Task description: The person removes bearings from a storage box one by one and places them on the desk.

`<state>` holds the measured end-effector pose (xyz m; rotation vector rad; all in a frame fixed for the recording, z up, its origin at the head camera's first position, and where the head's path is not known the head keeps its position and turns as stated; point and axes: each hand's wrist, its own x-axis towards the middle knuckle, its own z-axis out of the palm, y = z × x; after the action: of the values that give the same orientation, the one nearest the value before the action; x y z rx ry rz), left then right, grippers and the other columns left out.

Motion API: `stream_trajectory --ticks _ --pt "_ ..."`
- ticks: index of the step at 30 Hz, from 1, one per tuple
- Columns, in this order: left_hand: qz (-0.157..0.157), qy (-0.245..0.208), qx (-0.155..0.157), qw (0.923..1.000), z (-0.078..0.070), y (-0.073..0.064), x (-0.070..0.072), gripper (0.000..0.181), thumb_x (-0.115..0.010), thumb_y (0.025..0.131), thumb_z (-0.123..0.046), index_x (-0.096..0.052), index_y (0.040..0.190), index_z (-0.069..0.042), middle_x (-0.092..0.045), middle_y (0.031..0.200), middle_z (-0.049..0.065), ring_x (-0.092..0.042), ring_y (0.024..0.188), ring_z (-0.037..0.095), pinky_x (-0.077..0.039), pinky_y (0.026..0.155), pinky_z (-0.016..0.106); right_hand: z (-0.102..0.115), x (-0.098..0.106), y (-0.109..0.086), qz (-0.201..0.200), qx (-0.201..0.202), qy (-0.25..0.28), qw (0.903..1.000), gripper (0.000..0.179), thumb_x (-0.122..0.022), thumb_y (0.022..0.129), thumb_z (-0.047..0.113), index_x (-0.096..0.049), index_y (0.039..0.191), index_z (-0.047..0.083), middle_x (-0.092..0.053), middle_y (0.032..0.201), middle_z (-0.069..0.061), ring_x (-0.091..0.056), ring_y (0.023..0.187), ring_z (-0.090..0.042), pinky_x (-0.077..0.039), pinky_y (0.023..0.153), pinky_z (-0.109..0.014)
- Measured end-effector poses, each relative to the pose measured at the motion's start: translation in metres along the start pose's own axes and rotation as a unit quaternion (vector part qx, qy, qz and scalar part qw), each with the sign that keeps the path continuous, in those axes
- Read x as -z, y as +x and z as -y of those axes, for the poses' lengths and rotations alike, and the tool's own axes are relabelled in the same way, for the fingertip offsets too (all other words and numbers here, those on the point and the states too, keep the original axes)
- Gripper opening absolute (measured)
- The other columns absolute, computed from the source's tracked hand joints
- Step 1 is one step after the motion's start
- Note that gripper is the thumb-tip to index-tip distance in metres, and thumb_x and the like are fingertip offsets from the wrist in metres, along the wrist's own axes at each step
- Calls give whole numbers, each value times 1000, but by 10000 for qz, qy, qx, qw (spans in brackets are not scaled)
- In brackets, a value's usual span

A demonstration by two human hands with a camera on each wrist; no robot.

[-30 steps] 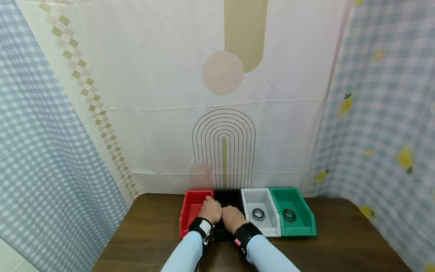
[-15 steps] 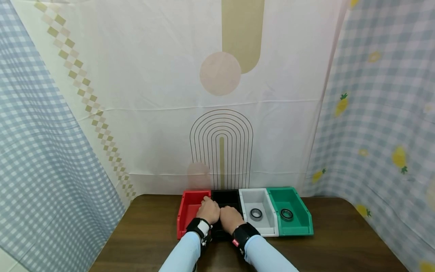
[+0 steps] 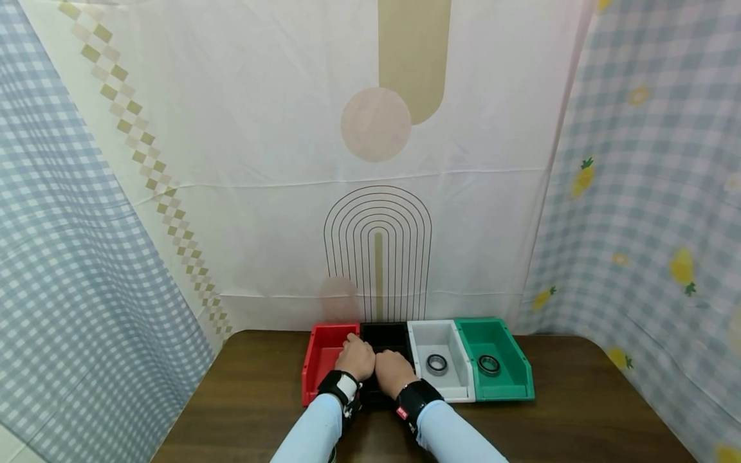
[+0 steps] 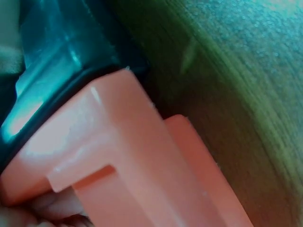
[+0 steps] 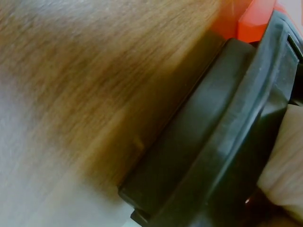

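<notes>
In the head view my left hand [image 3: 356, 358] lies over the side where the red bin [image 3: 311, 370] meets the black bin [image 3: 384, 331]. My right hand [image 3: 395, 373] reaches down into the black bin, close beside the left one. Most fingertips are hidden in the head view. The left wrist view has a few bent fingers [image 4: 57, 205] low at the left, by the rim of the red bin. Part of the right hand [image 5: 286, 165] shows inside the black bin's wall in the right wrist view. Whether either hand holds anything is hidden.
A white bin [image 3: 454, 386] and a green bin [image 3: 509, 389] continue the row to the right. One bearing [image 3: 437, 364] lies in the white bin, another bearing [image 3: 489, 365] in the green. Behind the wooden table [image 3: 249, 386] hangs a patterned cloth [image 3: 278, 244].
The head view has shifted slightly, moving the whole scene a little to the left. Both hands keep the same place over the bins.
</notes>
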<state>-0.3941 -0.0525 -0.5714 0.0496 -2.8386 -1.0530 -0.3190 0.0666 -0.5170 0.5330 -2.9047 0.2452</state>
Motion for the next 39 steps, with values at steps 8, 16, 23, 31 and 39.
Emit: stream_trajectory --ticks 8,16,23,31,39 --pt "-28 -53 -83 9999 0 -1 0 46 -42 107 -27 -48 126 14 -63 118 34 -69 91 49 -56 82 62 1 2 0 65 -19 -40 10000 9 -71 96 3 -76 88 5 -75 89 -11 -73 85 -28 -62 82 -41" --pt "88 66 100 9999 0 3 0 49 -41 109 -31 -48 132 12 -63 123 32 -69 95 47 -57 83 60 0 0 2 6 80 -155 9998 8 -71 95 3 -76 89 5 -75 90 -11 -72 87 -28 -61 85 -41" --pt "116 -153 130 9997 -22 -18 25 45 -45 108 -25 -48 130 14 -62 120 35 -68 97 53 -55 86 65 -3 -2 4 7 96 -205 9997 6 -72 94 6 -76 89 5 -76 92 -13 -73 87 -31 -61 85 -44" --pt "127 -138 244 9995 -21 -18 22 45 -44 108 -26 -48 131 13 -63 124 35 -69 101 51 -55 91 64 -4 -3 6 85 99 -319 9994 5 -74 91 7 -77 91 3 -74 95 -18 -71 88 -34 -60 86 -46" --pt "160 -265 169 9994 -16 -11 18 51 -43 108 -28 -46 134 16 -62 127 37 -67 103 55 -55 93 65 -5 1 3 -2 274 -417 9988 6 -77 89 8 -76 91 2 -73 91 -17 -70 85 -33 -60 84 -46"
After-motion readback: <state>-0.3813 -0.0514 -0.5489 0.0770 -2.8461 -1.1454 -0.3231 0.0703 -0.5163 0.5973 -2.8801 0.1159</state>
